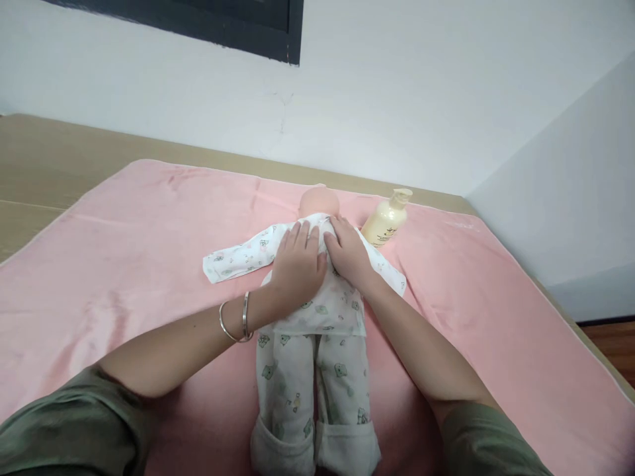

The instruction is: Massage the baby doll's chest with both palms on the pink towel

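Observation:
A baby doll (320,199) lies on a pink sheet (163,218), its head pointing away from me. It wears a white printed top (325,311) and matching trousers (342,377) with turned-up cuffs. My left hand (297,264) rests flat on the upper part of the top, fingers stretched out, with two silver bangles at the wrist. Beside it, my right hand (350,254) lies on the doll's other shoulder area, its fingers partly extended and nothing visible in them. Both palms are hidden against the cloth. The doll's sleeves spread out to either side.
A pale yellow pump bottle (387,221) leans at a tilt on the sheet, close to the doll's right-hand sleeve. Under the sheet is a wooden surface (64,152). A white wall (397,92) stands behind, with a dark frame (248,30) at the top.

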Available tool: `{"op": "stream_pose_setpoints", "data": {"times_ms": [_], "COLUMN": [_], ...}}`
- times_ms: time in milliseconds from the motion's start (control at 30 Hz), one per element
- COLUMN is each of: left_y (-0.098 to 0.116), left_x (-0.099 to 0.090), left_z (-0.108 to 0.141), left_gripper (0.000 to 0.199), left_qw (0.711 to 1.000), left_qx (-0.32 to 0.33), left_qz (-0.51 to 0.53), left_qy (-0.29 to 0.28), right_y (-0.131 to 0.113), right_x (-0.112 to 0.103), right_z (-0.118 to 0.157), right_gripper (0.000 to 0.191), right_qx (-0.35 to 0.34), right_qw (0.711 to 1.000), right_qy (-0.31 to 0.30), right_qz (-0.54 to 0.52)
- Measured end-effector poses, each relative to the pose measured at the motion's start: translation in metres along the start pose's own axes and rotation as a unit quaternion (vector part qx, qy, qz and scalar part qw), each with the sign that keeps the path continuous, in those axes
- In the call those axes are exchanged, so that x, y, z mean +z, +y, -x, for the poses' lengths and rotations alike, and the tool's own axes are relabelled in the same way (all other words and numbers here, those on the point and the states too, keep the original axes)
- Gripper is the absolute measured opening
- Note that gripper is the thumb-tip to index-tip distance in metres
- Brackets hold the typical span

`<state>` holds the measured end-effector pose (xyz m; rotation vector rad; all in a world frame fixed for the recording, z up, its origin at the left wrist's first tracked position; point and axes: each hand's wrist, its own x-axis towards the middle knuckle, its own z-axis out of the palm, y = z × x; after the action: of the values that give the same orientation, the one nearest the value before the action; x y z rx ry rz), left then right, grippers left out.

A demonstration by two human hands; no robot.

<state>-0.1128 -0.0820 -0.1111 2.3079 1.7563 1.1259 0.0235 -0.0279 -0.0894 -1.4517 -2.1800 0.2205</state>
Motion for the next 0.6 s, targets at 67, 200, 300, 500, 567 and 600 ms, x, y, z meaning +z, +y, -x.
{"op": "stream_pose_setpoints", "data": {"times_ms": [67, 200, 300, 500, 567, 600], "left_y": [0.0, -0.023, -0.032, -0.003, 0.001, -0.001], "left_x": [0.003, 0.006, 0.007, 0.008, 0.006, 0.005], "left_z": [0.003, -0.019, -0.032, -0.005, -0.001, -0.002], "left_gripper": [0.054, 0.048, 0.045, 0.05, 0.054, 0.056], "left_qw": [1.0, 0.995, 0.993, 0.999, 0.999, 0.999], "left_qx": [0.004, -0.051, -0.089, -0.03, -0.027, -0.029], "left_qz": [0.022, 0.088, 0.08, 0.04, 0.041, 0.042], "left_qy": [0.003, -0.004, -0.016, 0.004, 0.009, 0.005], "right_y": [-0.001, -0.033, -0.053, -0.019, -0.004, 0.0], "right_x": [-0.001, 0.0, -0.001, -0.005, -0.006, -0.006], "right_z": [0.0, 0.031, 0.047, 0.011, -0.003, -0.006], "right_gripper": [0.05, 0.056, 0.061, 0.055, 0.055, 0.055], "right_qx": [0.008, -0.023, -0.036, 0.017, 0.041, 0.052], "right_qw": [1.0, 0.999, 0.999, 1.0, 0.999, 0.998], "right_qy": [0.004, 0.0, -0.022, -0.021, -0.016, -0.017], "right_qz": [0.014, 0.037, 0.034, 0.006, 0.015, 0.025]}}
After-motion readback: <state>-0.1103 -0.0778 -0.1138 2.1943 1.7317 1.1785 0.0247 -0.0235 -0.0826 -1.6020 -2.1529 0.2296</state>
